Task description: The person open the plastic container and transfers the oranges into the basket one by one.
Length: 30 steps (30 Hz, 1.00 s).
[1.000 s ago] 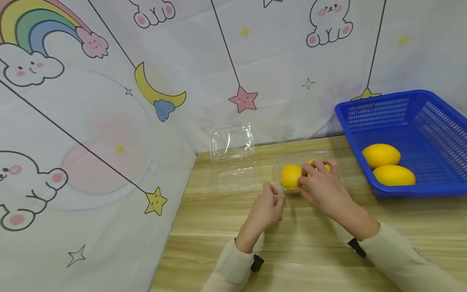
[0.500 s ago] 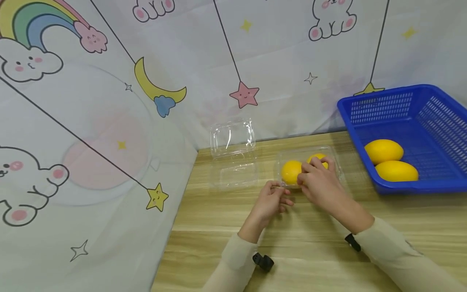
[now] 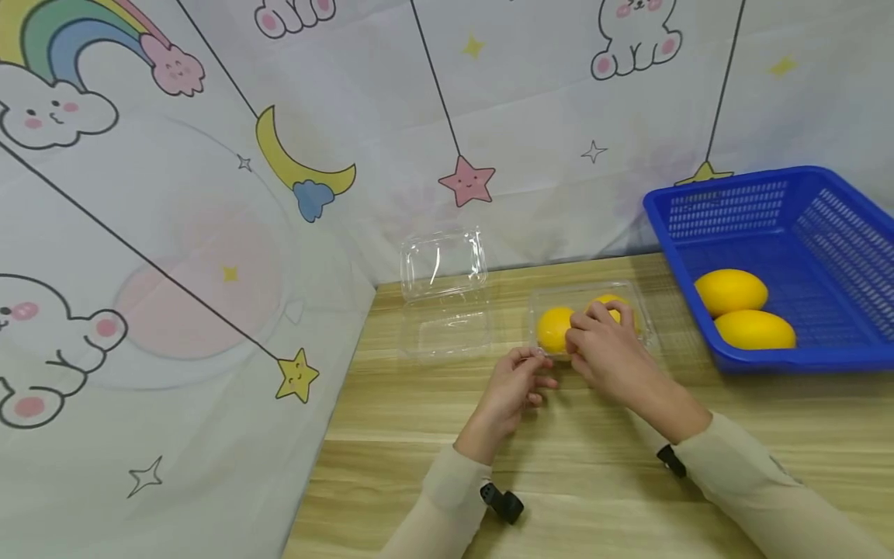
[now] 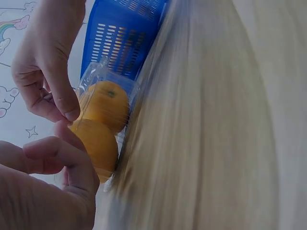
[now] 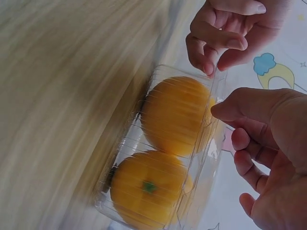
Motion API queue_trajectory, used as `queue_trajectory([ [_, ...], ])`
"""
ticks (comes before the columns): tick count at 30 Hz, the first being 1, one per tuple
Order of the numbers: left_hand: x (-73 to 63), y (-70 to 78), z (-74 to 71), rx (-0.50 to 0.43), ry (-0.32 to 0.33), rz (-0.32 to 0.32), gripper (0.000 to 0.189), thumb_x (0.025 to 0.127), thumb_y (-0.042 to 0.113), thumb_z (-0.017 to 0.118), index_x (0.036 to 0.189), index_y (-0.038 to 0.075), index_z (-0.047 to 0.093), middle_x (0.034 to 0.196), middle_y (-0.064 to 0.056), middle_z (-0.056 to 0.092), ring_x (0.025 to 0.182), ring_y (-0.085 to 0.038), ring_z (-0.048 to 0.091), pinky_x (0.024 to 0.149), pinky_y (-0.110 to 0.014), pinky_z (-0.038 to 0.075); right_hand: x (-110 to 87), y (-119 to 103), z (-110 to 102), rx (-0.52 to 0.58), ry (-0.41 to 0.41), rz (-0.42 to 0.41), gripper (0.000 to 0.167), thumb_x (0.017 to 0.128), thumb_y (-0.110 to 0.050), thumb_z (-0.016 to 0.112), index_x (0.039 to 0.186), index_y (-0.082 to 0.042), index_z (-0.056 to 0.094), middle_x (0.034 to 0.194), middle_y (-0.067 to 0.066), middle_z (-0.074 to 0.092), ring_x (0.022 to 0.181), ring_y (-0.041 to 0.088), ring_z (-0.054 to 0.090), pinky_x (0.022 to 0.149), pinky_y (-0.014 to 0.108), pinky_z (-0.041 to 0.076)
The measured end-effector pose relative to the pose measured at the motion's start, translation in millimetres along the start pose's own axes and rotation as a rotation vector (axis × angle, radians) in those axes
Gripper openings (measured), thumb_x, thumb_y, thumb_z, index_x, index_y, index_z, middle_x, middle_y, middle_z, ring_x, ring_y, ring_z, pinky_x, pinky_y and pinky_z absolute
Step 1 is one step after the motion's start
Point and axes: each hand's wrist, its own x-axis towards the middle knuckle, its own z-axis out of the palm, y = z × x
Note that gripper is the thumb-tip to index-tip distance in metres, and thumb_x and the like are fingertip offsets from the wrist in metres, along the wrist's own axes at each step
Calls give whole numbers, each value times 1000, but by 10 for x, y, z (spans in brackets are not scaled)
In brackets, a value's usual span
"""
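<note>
A clear plastic clamshell box [image 3: 552, 296] holds two orange-like fruits [image 5: 175, 115], one with a green stem mark. At the box's front left corner, my left hand [image 3: 512, 388] pinches the rim with thumb and forefinger, its other fingers loosely curled. My right hand [image 3: 615, 353] reaches over the front edge and pinches it between thumb and curled fingers, partly covering the right fruit [image 3: 615, 301]. In the right wrist view, the right thumb [image 5: 228, 108] lies on the plastic edge. Whether the lid is fully down cannot be made out.
A blue basket [image 3: 803, 359] with two yellow fruits [image 3: 754, 330] stands at the right. To the left, another clear clamshell box [image 3: 447, 334] lies with its lid raised against the patterned cloth backdrop [image 3: 531, 210]. All stands on a wood-grain table [image 3: 391, 411].
My left hand has moved up and right onto the box's corner, its fingers spreading a little. The right hand has shifted slightly left and down along the front edge.
</note>
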Motion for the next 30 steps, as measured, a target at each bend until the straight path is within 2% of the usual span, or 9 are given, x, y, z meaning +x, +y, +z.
queue_trajectory([
  [7, 44, -25, 19, -126, 23, -14, 9, 104, 9, 60, 98, 15, 58, 96, 0, 64, 76, -8, 60, 53, -13, 36, -7, 29, 46, 1, 35, -17, 21, 82, -1, 86, 79, -14, 69, 83, -1, 54, 98, 29, 50, 105, 64, 30],
  [11, 45, -24, 35, -210, 17, -42, 6, 105, 6, 57, 101, 11, 58, 94, 0, 63, 74, -5, 57, 51, -9, 34, -14, 44, 50, 6, 54, -22, 20, 82, -1, 85, 79, -14, 69, 83, -1, 54, 97, 29, 50, 104, 64, 30],
  [16, 31, 5, 73, -263, 17, -78, 6, 105, 7, 56, 102, 12, 56, 92, 1, 63, 71, -3, 51, 52, -7, 32, -25, 64, 42, 1, 68, -28, 22, 82, -1, 85, 79, -14, 68, 83, -1, 53, 96, 28, 50, 102, 62, 30],
  [23, 35, 32, 86, -377, -21, -117, 15, 105, 4, 53, 99, 16, 46, 92, -1, 58, 71, -3, 46, 54, -7, 32, -42, 57, 44, 9, 82, -25, 20, 86, 0, 81, 81, -14, 68, 86, 1, 55, 97, 29, 50, 101, 61, 31],
  [26, 30, 24, 86, -368, -21, -99, 15, 104, 6, 54, 98, 16, 46, 91, -1, 57, 71, -5, 44, 56, -9, 34, -56, 49, 40, 18, 77, -5, 18, 87, 0, 81, 83, -13, 69, 89, 2, 59, 97, 30, 50, 101, 61, 31],
  [30, 0, -5, 56, -261, -6, -73, 6, 107, 9, 55, 108, 12, 50, 95, -2, 57, 74, -9, 49, 63, -16, 43, -99, 60, 23, 54, 74, 13, 16, 87, -2, 83, 87, -14, 72, 93, 2, 62, 96, 29, 51, 101, 63, 32],
])
